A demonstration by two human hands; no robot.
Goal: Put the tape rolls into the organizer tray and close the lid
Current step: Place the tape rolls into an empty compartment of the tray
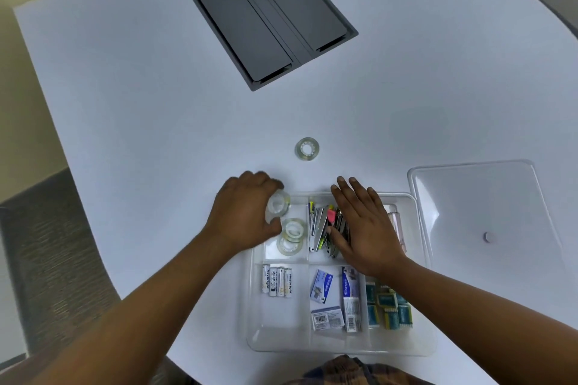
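A clear organizer tray (pixel 419 262) with several compartments sits at the table's near edge. Two clear tape rolls (pixel 292 237) lie stacked in its far-left compartment. My left hand (pixel 247 212) grips a third clear tape roll (pixel 277 205) over that same compartment's far corner. One more tape roll (pixel 307 148) lies flat on the table beyond the tray. My right hand (pixel 362 225) rests flat, fingers spread, on the staplers in the far-middle compartment. The clear lid (pixel 478 209) lies on the table to the right of the tray.
Batteries (pixel 277 281), staple boxes (pixel 334 300) and small teal boxes (pixel 389 306) fill the near compartments. A dark grey cable hatch (pixel 270 15) is set into the white table (pixel 140 109) farther back. A grey chair (pixel 53 247) stands at the left.
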